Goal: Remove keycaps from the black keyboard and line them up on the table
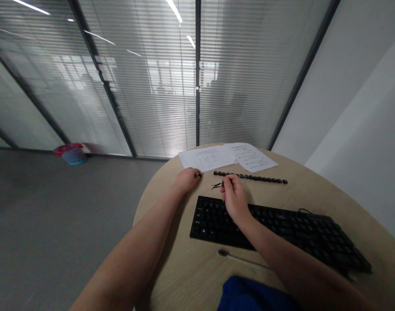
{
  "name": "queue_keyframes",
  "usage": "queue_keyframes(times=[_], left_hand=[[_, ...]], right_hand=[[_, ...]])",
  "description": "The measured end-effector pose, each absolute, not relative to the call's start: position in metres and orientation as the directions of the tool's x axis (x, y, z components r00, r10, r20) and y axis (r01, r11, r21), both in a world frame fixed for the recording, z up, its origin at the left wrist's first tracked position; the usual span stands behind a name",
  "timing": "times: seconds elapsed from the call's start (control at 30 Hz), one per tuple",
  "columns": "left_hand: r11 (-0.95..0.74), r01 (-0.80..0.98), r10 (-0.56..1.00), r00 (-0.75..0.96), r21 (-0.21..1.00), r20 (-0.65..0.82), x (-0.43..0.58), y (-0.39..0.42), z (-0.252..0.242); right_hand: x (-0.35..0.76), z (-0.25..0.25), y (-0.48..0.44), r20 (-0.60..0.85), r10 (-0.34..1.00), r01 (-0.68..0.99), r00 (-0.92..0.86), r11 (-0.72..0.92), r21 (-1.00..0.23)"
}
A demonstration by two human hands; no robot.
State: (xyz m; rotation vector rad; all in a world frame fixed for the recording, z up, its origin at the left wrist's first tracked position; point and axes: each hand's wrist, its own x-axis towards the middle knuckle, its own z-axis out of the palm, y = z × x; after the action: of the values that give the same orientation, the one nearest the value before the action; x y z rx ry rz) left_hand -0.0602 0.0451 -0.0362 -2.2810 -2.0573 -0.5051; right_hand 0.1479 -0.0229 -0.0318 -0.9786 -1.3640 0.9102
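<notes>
small black keycap [199, 175] pinched at the left fingertips, above the keyboard's left corner

the keycap – a matte, squarish plastic piece – sits at the tips of the left hand [186, 180], whose fingers are curled together on it, low over the table [184, 268]. just beside it the right hand [234, 198] pinches the end of a thin black wire tool [216, 186] that lies on the wood. a straight row of keycaps [259, 177] runs rightward from there. the flat black keyboard [291, 229] lies under the right wrist – near its front edge rests a slim stick [239, 258]. white printed sheets [217, 157] lie at the far rim of the round, pale wood-grain top.
</notes>
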Motion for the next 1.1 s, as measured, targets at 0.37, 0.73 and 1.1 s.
queue_keyframes(times=[0.37, 0.73, 1.1], left_hand=[[-0.166, 0.97, 0.963, 0.121, 0.18, 0.239, -0.045, 0.042, -0.034], [-0.151, 0.969, 0.958, 0.094, 0.195, 0.272, -0.036, 0.045, -0.041], [-0.222, 0.938, 0.96, 0.163, 0.264, 0.229, -0.038, 0.063, -0.038]], right_hand=[[0.15, -0.032, -0.018, 0.258, 0.963, -0.047, 0.082, 0.262, -0.964], [0.148, -0.032, -0.016, 0.259, 0.962, -0.09, 0.091, 0.267, -0.96], [0.149, -0.024, -0.017, 0.213, 0.967, -0.234, 0.14, 0.241, -0.942]])
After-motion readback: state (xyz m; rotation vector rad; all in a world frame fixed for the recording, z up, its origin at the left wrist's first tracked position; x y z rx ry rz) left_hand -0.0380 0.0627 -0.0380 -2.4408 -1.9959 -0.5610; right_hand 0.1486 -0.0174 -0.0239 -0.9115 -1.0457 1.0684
